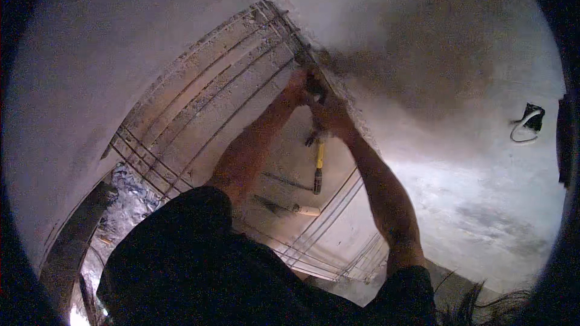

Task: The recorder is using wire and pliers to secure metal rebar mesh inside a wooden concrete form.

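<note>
Both my arms reach up and away to the far edge of the recess, where it meets the wall. My left hand and my right hand are close together there, their fingers curled around a small dark thing that I cannot make out. Blur and dim light hide its shape. Steel reinforcing bars run along the edge just beyond my hands. Below my right hand lies a tool with a yellow and black handle, perhaps a hammer. Nearer to me is a trowel with a pale handle and a dark pointed blade.
More thin bars cross the rough, dusty concrete bed at the left and near side. Crumpled silvery material lies beyond its left end. On the right wall, a white cable loop hangs from a dark box opening.
</note>
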A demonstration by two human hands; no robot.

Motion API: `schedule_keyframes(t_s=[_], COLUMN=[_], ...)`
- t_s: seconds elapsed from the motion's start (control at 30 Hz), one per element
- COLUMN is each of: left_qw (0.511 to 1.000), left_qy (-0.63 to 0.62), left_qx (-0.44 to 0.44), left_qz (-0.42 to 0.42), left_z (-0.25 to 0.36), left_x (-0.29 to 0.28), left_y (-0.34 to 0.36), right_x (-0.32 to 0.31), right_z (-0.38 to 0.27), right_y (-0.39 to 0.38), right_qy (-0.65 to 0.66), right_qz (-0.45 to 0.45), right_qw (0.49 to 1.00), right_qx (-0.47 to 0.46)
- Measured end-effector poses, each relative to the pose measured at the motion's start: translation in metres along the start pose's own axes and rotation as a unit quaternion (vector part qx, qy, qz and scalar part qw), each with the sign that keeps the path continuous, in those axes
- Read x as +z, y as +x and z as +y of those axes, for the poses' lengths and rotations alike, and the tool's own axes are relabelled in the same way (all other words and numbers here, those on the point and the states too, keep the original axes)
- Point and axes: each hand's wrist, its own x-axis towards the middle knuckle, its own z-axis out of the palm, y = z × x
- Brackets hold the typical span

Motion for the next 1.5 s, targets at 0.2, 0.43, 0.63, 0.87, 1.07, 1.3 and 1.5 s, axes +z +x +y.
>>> schedule_keyframes(t_s=[0.2, 0.43, 0.63, 0.87, 1.07, 1.3, 1.5], left_qw=[0.989, 0.979, 0.978, 0.979, 0.962, 0.985, 0.945], left_qy=[-0.111, -0.012, -0.167, -0.202, -0.232, -0.119, 0.039], left_qx=[0.078, 0.111, -0.081, 0.029, 0.073, 0.041, 0.234], left_qz=[0.05, 0.169, 0.091, -0.008, 0.12, 0.116, 0.223], left_z=[-0.009, -0.005, 0.014, -0.005, -0.005, -0.007, -0.027], left_x=[0.045, 0.053, 0.087, 0.036, 0.047, 0.079, 0.006], left_y=[0.031, 0.02, -0.026, 0.012, 0.036, 0.021, 0.032], right_x=[-0.033, -0.06, -0.067, -0.056, -0.043, -0.066, -0.049], right_z=[-0.065, -0.005, 0.033, 0.039, -0.037, 0.015, 0.012], right_y=[-0.004, 0.022, 0.021, 0.014, -0.019, 0.01, 0.032], right_qy=[-0.494, -0.475, 0.062, -0.513, -0.549, -0.541, -0.418], right_qz=[0.013, 0.058, -0.155, 0.012, 0.155, 0.071, -0.071], right_qw=[0.868, 0.839, 0.968, 0.816, 0.803, 0.836, 0.875], right_qx=[0.036, -0.26, 0.187, -0.265, -0.173, -0.059, -0.233])
